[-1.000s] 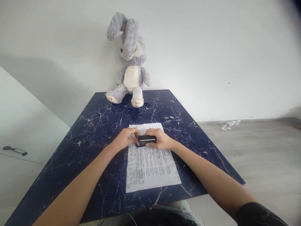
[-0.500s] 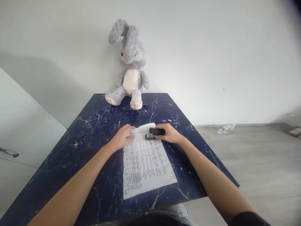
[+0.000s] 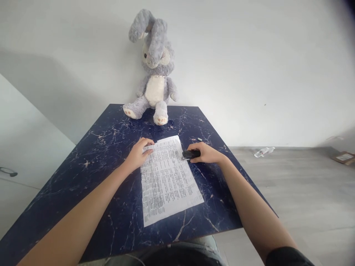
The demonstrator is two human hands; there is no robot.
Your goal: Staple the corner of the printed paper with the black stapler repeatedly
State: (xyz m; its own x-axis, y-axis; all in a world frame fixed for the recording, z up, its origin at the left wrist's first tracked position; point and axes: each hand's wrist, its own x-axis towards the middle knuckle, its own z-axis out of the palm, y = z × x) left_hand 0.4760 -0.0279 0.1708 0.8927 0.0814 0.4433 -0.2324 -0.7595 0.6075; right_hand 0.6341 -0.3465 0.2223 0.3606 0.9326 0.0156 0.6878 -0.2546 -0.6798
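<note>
A printed white sheet of paper (image 3: 170, 181) lies on the dark blue marbled table (image 3: 116, 207). At its upper left corner, my left hand (image 3: 140, 151) has thumb and fingers on either side of the paper's edge, closed on it. My right hand (image 3: 203, 152) is wrapped round a black stapler (image 3: 191, 154), whose front end is at the paper's upper right edge. Whether the stapler touches the paper cannot be made out.
A grey plush rabbit (image 3: 156, 88) sits at the table's back edge against the wall. A small pale item (image 3: 199, 139) lies beyond my right hand. On the floor at the right are a clear plastic item (image 3: 264, 152) and a cardboard box (image 3: 344, 158).
The stapler in my right hand has moved right, from over the paper to its edge. The paper's curled top edge now lies flatter. The view has shifted slightly.
</note>
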